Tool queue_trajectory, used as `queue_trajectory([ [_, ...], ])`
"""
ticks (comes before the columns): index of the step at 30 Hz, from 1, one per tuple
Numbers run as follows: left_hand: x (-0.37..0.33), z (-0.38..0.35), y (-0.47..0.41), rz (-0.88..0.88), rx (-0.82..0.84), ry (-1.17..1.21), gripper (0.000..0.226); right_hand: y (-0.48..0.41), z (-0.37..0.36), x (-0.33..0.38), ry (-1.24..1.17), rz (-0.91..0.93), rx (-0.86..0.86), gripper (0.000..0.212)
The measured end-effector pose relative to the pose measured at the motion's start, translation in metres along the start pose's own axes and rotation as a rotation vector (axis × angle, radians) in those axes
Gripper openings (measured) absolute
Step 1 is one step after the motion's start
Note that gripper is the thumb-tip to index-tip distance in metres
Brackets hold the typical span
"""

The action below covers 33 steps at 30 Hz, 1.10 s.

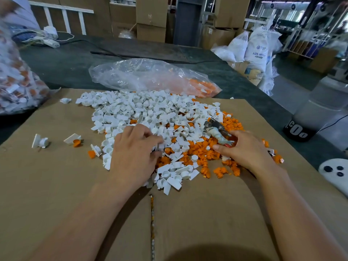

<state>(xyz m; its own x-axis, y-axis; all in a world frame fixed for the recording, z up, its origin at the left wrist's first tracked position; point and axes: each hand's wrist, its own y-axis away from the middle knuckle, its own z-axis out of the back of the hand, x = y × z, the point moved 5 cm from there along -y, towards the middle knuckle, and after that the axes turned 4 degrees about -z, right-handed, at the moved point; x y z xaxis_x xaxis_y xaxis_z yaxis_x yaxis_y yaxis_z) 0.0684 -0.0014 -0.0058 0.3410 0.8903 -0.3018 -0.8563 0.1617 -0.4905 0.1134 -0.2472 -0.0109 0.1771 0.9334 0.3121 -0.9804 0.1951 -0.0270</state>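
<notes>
The left hand [134, 147] curls its fingers round white pieces [141, 110] in the heap on the cardboard [56, 185]. The right hand [243, 147] grips a taped tool [216, 130] above the orange pieces [203, 153].

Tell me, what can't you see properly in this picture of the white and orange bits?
Head view:
What the left hand pinches, if anything: its fingertips are buried in the white pieces.
The handle of the tool: the right hand grips over it.
The left bag: blurred, cut off by the edge.
The white device: cut off by the right edge.
</notes>
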Motion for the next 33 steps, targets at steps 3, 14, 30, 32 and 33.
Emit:
queue_trajectory([
  [3, 0.003, 0.000, 0.000, -0.006, -0.011, 0.012, 0.018, 0.000, -0.002, 0.001, 0.006, -0.005, 0.010, 0.082],
  [14, -0.001, 0.017, 0.003, 0.095, -0.134, 0.293, 0.018, 0.012, 0.015, 0.017, -0.185, 0.137, -0.188, 0.051],
  [30, -0.002, 0.008, 0.005, 0.307, -0.062, 0.739, 0.027, 0.049, -0.021, 0.078, -0.117, 0.412, -0.001, 0.024],
  [32, -0.002, 0.008, 0.005, 0.305, -0.054, 0.784, 0.030, 0.049, -0.020, 0.078, -0.137, 0.410, 0.005, 0.021],
  [33, -0.002, 0.008, 0.005, 0.302, -0.045, 0.805, 0.032, 0.050, -0.019, 0.078, -0.149, 0.410, 0.005, 0.019],
])
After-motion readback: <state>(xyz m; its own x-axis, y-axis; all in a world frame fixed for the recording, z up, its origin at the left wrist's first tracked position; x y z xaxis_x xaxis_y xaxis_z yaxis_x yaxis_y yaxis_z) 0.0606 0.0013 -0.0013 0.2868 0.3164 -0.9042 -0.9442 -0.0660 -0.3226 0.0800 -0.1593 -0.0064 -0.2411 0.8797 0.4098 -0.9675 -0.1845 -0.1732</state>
